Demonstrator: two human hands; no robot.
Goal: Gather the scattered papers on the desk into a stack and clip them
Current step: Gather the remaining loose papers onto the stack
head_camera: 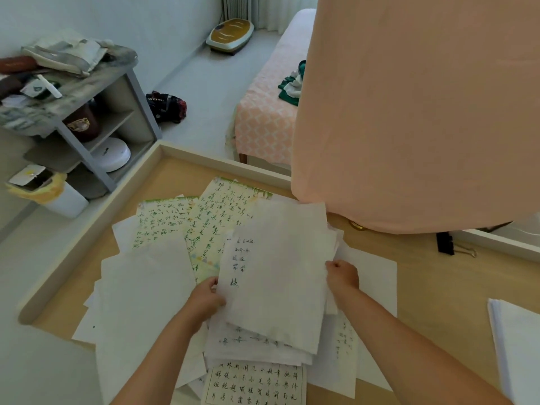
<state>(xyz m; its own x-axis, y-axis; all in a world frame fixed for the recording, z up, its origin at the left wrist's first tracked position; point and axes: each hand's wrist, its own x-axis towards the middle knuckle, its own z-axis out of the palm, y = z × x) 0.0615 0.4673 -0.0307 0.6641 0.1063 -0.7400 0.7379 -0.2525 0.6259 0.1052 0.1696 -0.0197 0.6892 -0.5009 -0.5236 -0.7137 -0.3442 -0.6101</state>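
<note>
Gridded calligraphy sheet (254, 381), near edge of worktop (438, 287). White paper sheaf (277, 287) beyond it, side edges gripped by curled left hand (206, 296) and right hand (342, 276). Loose papers (146, 287) around. Black binder clip (445, 244) well apart, right.

papers (274, 276): thin matt paper | desk (432, 276): smooth pale wood

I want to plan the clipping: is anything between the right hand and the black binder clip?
Nothing visible. Between the right hand, holding the papers, and the binder clip lie only a flat white sheet and bare desk.
</note>
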